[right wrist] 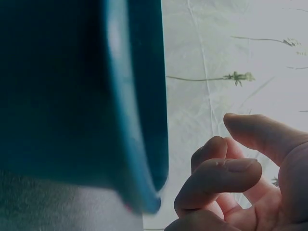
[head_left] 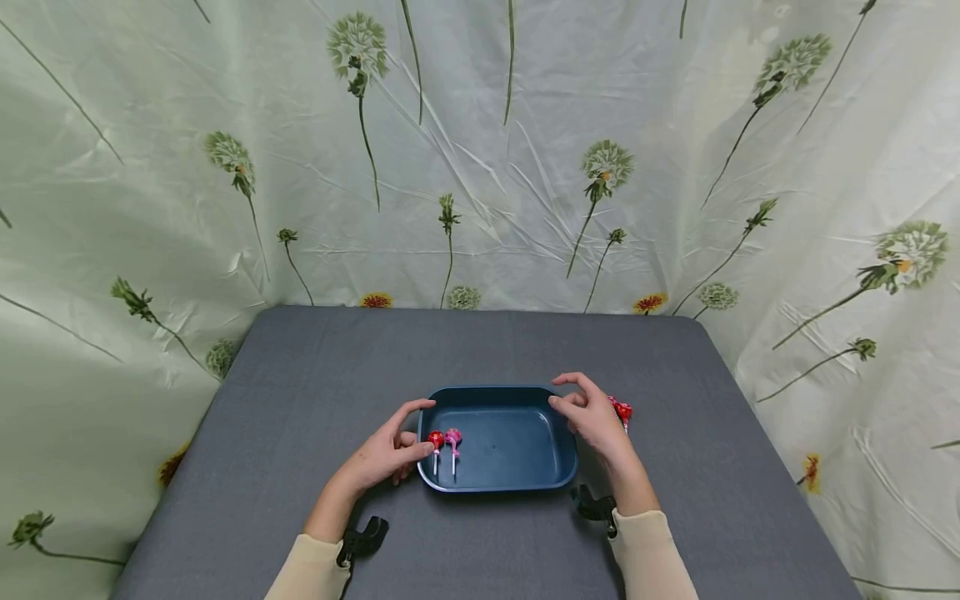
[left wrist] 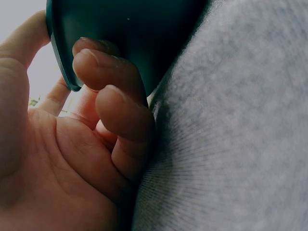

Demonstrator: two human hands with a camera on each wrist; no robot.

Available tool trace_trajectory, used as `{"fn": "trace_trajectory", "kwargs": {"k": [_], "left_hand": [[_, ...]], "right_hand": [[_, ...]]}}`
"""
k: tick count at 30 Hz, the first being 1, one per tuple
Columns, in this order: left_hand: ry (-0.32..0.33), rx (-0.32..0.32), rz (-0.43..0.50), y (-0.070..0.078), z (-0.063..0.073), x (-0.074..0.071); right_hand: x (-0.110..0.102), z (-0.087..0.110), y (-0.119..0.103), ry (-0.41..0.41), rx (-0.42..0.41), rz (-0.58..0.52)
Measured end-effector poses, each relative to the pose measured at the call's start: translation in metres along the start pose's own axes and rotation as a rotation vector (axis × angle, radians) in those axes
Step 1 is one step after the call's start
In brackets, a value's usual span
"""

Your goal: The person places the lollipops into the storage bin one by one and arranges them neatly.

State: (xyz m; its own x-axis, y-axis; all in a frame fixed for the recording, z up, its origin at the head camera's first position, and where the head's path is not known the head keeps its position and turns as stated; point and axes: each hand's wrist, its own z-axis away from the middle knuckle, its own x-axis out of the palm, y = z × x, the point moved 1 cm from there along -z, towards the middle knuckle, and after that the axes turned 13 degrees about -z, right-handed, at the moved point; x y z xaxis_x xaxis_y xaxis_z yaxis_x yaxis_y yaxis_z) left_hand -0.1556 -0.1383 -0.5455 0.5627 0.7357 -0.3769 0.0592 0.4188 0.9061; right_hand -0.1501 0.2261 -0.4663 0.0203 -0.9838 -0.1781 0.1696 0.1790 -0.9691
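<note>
A dark blue rectangular tray [head_left: 498,477] stands on the grey table. My left hand [head_left: 386,450] holds its left end, thumb over the rim and other fingers bent against the outer wall [left wrist: 130,29]. Inside, near that thumb, lie a red lollipop [head_left: 436,438] and a pink lollipop [head_left: 453,437], sticks toward me. At the far right corner of the tray is my right hand [head_left: 596,421], its fingers loosely bent; in the right wrist view its fingers [right wrist: 207,180] are apart from the rim, with nothing between them.
Red wrapped candies [head_left: 622,410], partly hidden, lie on the table just right of my right hand. The grey-covered table [head_left: 337,350] reaches back to a dandelion-patterned curtain [head_left: 510,167]. Black straps [head_left: 363,540] sit at both wrists.
</note>
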Motion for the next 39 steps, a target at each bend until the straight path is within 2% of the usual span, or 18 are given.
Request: {"fn": "trace_trajectory", "kwargs": {"k": [15,29,34,39], "left_hand": [[-0.005,0.000,0.013,0.002,0.000,0.000],[-0.006,0.015,0.018,0.001,0.001,0.000],[-0.007,0.027,0.020,0.003,0.003,0.000],[-0.001,0.006,0.009,0.002,0.001,0.000]], "right_hand": [[-0.023,0.001,0.008,0.063,0.008,0.049],[-0.047,0.002,0.017,0.071,0.021,0.050],[-0.055,0.001,0.019,0.086,0.049,0.057],[-0.063,0.001,0.019,0.108,0.055,0.059]]}}
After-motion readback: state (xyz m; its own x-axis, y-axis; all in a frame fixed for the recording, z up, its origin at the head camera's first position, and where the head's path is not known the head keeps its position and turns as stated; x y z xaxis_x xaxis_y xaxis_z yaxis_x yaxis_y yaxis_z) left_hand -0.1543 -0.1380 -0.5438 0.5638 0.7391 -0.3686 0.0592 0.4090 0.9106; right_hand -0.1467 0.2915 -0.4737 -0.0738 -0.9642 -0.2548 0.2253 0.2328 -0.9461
